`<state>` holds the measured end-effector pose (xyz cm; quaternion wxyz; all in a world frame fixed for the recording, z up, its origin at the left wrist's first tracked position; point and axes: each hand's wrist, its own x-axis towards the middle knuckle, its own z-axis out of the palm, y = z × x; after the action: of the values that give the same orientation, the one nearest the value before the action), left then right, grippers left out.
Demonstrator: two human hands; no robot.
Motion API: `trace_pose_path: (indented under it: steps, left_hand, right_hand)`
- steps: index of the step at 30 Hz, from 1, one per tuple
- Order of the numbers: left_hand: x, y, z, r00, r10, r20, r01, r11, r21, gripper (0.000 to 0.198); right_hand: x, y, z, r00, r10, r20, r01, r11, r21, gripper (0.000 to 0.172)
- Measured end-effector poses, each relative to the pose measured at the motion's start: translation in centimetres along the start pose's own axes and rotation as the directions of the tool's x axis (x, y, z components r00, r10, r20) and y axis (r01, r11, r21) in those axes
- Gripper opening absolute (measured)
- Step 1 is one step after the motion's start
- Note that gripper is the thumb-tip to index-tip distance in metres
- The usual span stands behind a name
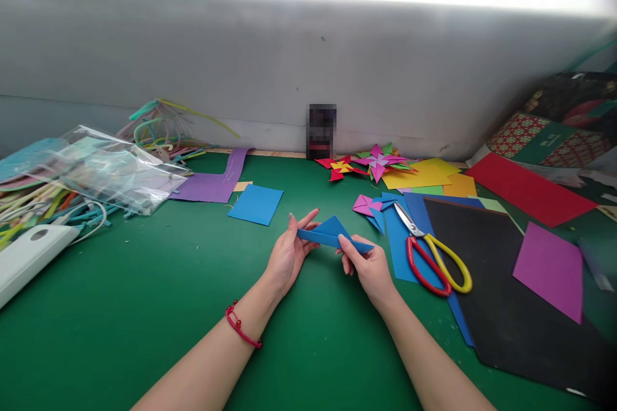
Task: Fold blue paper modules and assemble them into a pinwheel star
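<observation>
A folded piece of blue paper (330, 230) is held up between both hands above the green table. Its shape is a triangle with a narrow folded band along the lower edge. My left hand (288, 255) grips its left corner, thumb in front and fingers behind. At the right end, my right hand (369, 264) pinches the folded band between thumb and fingers. A flat blue paper square (256, 205) lies to the left beyond my left hand. Right of my right hand, scissors (429, 250) with one red and one yellow handle rest slightly open on blue sheets.
Folded paper stars (378, 160) and a pink-and-blue folded piece (367, 205) lie at the back. Yellow paper (424, 174), a black sheet (501, 289), red paper (530, 187) and purple paper (552, 270) spread rightward. Pipe cleaners, a clear plastic bag (120, 167) and a white device (36, 257) occupy the left.
</observation>
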<state>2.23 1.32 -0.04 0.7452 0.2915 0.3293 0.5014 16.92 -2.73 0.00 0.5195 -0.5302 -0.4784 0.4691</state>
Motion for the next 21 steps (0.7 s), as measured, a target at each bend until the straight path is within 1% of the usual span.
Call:
trace_pose_path:
  steps: [6,8,11,14,16,18,21]
  left_hand:
    - [0.2,-0.1,-0.2,1.0,-0.012,-0.015,0.012,1.0,-0.013,0.047]
    - [0.1,0.0,0.0,1.0,-0.007,0.014,0.007,1.0,-0.017,0.05]
    - [-0.1,0.3,0.2,0.998,-0.006,0.07,0.008,1.0,-0.021,0.055]
    - [-0.2,0.3,0.3,0.993,-0.038,0.111,0.037,0.999,0.013,0.057]
    - [-0.2,0.2,0.3,0.989,-0.052,0.136,0.043,0.997,0.065,0.055]
    - [-0.3,0.1,0.4,0.987,-0.047,0.153,0.029,0.993,0.118,0.051]
    - [-0.4,-0.1,0.5,0.983,-0.017,0.185,-0.014,0.986,0.167,0.042]
  right_hand:
    - [0.0,-0.1,0.0,1.0,-0.003,0.001,0.003,1.0,0.001,0.032]
    - [0.0,0.1,0.0,1.0,-0.009,-0.017,0.009,1.0,0.013,0.032]
    - [0.1,0.4,0.0,0.997,-0.005,-0.071,0.011,0.996,0.085,0.028]
    - [0.2,0.8,-0.1,0.991,-0.042,-0.125,0.057,0.991,0.124,0.035]
    - [0.2,0.9,-0.3,0.983,-0.113,-0.144,0.122,0.991,0.053,0.036]
    - [0.1,0.9,-0.5,0.973,-0.192,-0.13,0.183,0.98,-0.076,0.033]
    - [-0.1,0.9,-0.6,0.959,-0.281,-0.041,0.262,0.933,-0.246,0.035]
